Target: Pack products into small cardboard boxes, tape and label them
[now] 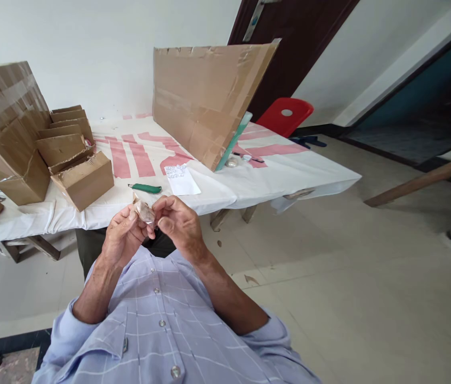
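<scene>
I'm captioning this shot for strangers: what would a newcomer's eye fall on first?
Probably the large cardboard panel standing on the white-covered table, with a bright red chair beyond it to the right. Next, by the table's near edge, the left hand holds a small wrapped packet, the right hand close beside it.

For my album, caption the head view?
Left hand holding a small wrapped item, right hand close beside, green cutter beyond.
</scene>
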{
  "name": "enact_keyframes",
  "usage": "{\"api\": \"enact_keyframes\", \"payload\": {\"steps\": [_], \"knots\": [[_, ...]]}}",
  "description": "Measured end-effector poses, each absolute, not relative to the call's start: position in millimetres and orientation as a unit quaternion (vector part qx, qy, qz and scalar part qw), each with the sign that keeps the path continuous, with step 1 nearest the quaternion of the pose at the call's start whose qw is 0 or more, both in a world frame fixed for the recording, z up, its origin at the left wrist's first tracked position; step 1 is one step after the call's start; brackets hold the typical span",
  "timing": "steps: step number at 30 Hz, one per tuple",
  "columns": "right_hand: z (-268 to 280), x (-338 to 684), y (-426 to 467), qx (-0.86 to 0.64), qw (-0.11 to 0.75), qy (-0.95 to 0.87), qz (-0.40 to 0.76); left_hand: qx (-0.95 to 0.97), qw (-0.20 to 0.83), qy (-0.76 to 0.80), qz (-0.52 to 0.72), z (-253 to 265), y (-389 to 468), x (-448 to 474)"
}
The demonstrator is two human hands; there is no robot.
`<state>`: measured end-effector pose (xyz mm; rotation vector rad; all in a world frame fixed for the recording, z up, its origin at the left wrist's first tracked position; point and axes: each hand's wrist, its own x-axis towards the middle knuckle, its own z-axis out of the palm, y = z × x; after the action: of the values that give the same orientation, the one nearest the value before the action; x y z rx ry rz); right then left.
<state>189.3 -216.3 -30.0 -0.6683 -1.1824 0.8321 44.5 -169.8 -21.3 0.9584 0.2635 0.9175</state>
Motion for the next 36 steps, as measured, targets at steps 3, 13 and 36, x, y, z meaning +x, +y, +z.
{"api": "enact_keyframes", "payload": {"steps": [3,13,36], "knots": [[-32.2,188.0,-221.3,-0.352,0.708,-0.579,0.200,0.436,0.774,0.133,0.441,-21.3,-170.0,45.4],[-31.0,185.4,-228.0,-0.384,0.705,-0.596,0.019,0.424,0.783,0.115,0.440,-20.2,-172.3,45.2],[-34.8,203.3,-188.8,-0.258,0.602,-0.496,0.570,0.466,0.782,0.101,0.401,-22.0,-179.8,56.7]]}}
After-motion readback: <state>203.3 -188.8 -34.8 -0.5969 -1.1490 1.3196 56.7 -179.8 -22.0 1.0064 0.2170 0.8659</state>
